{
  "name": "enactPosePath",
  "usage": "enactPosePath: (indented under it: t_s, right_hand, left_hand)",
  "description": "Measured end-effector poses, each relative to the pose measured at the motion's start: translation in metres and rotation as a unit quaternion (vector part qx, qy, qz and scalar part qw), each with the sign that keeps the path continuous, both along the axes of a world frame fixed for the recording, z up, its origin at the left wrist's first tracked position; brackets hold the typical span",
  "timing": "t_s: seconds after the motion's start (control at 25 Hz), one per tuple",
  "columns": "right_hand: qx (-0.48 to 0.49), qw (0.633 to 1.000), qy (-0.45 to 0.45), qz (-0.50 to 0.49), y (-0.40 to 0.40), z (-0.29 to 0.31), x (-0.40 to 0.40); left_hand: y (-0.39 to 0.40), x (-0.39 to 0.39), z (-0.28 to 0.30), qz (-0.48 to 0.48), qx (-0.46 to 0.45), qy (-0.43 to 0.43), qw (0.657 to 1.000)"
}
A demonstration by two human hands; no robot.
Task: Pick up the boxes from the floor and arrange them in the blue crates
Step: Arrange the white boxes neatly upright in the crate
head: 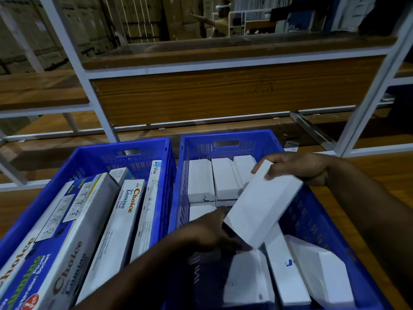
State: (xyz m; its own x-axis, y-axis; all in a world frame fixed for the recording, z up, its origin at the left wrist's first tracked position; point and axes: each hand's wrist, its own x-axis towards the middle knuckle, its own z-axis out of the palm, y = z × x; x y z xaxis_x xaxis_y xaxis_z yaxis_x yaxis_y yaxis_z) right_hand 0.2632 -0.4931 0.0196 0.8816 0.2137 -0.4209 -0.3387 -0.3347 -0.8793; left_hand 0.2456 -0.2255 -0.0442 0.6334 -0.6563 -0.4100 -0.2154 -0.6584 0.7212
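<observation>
White box [262,204] is hanging tilted over the right blue crate [225,136], not yet set down. Right hand [297,165] is gripping its far upper end, fingers curled over the edge; left hand [212,231] is reaching under the box's near lower corner, touching it, but fingers are partly hidden so cannot tell whether it is gripping or just steadying. Task is looking well along: right crate is already holding a back row of white boxes [223,180] standing side by side plus more white boxes [283,269] lying at the near end, with a gap in the middle where the held box is probably going. Left blue crate [93,153] is sitting just beside it, packed with long extension socket boxes [125,211] lying lengthwise. Floor boxes are not showing in view, so what is left is unclear. Wooden shelving rack [223,95] is standing behind both crates.
</observation>
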Motion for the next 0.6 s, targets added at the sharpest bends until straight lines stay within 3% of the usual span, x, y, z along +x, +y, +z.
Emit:
enactPosePath:
  t_s: [0.12,0.2,0.36,0.6]
  right_hand:
    - [0.063,0.995,-0.023,-0.069,0.001,-0.011,0.001]
    - [0.078,0.991,-0.038,-0.102,0.006,-0.018,0.002]
    - [0.100,0.975,-0.063,-0.188,0.031,-0.029,0.005]
    - [0.210,0.944,-0.093,-0.237,0.053,-0.027,0.005]
  left_hand:
    - [0.004,0.002,0.002,0.017,-0.090,0.023,0.996]
    - [0.004,0.003,0.006,0.063,-0.139,0.098,0.983]
    - [-0.001,0.008,0.005,0.185,-0.237,0.213,0.930]
    - [0.006,0.021,-0.002,0.302,-0.360,0.234,0.851]
